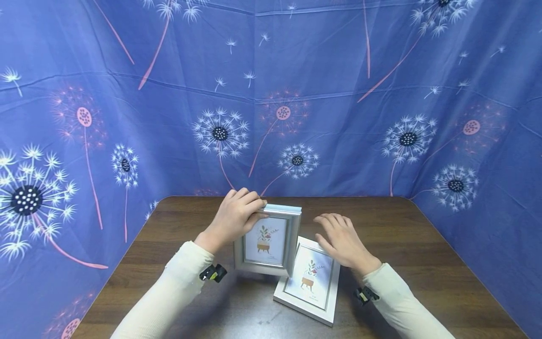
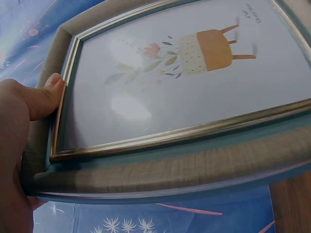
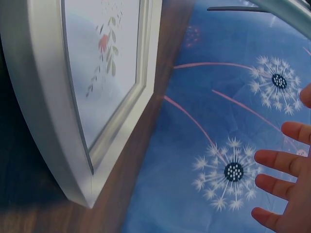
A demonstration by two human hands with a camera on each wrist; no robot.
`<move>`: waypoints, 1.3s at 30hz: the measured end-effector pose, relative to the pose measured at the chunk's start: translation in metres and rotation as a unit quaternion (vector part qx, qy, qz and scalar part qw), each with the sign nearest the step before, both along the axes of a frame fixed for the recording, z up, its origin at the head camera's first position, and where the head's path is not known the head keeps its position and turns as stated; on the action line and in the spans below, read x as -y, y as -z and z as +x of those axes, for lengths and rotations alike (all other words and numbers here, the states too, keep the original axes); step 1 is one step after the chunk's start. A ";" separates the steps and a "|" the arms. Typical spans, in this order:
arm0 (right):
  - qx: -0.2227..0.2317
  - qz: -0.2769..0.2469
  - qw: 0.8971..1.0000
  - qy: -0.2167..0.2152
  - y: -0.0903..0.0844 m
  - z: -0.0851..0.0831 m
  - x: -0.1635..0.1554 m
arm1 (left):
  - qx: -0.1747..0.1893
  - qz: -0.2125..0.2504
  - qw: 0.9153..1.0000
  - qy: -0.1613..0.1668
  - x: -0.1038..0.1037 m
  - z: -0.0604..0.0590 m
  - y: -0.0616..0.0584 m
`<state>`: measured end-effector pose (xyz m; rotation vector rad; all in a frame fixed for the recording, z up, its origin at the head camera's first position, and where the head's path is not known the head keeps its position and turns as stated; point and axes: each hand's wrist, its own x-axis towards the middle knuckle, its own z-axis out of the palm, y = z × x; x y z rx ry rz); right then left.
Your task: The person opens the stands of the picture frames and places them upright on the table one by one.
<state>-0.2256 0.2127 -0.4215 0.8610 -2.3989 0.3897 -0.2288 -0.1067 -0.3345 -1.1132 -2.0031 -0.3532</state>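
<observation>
Far left: a blue dandelion-print cloth (image 1: 338, 117), running along the far side and round to the right; brown wood-grain table (image 1: 402, 249) in front of it. Next, a pale left sleeve (image 1: 169, 292), black wristband (image 1: 213, 273) at its cuff. Left hand (image 1: 237, 216) pinches the far-left top corner of a grey frame (image 1: 267, 242), thumb on the front border, other fingers round behind. Frame held upright, print facing near: orange planter on legs, leafy sprigs, red flower. Cannot tell if its lower edge meets the table. Just right and nearer, a white frame (image 1: 311, 278) lies face up on the table, askew, same planter print; its far-left part sits behind the grey frame from the head view. Right hand (image 1: 344, 238) hovers by the white frame's far-right corner, fingers extended and spread, holding nothing. Last, right wristband (image 1: 366, 295) and pale right sleeve (image 1: 402, 296).
</observation>
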 end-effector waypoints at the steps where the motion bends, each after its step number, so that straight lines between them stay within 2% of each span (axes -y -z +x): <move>1: 0.000 0.000 1.000 -0.001 0.001 0.001 0.001 | 0.003 0.000 1.000 -0.002 0.000 0.000 0.000; 13: -0.013 0.025 1.000 -0.013 0.004 0.016 0.019 | 0.043 0.002 0.998 -0.043 -0.002 -0.004 0.002; 21: -0.027 0.054 0.998 -0.027 0.009 0.022 0.029 | 0.052 0.004 0.997 -0.054 -0.004 -0.005 0.003; 31: -0.008 0.073 0.997 -0.023 0.014 0.029 0.038 | 0.069 0.010 0.996 -0.058 -0.005 -0.006 0.004; 39: -0.022 0.068 0.997 -0.023 0.018 0.028 0.042 | 0.080 0.008 0.994 -0.069 -0.006 -0.005 0.003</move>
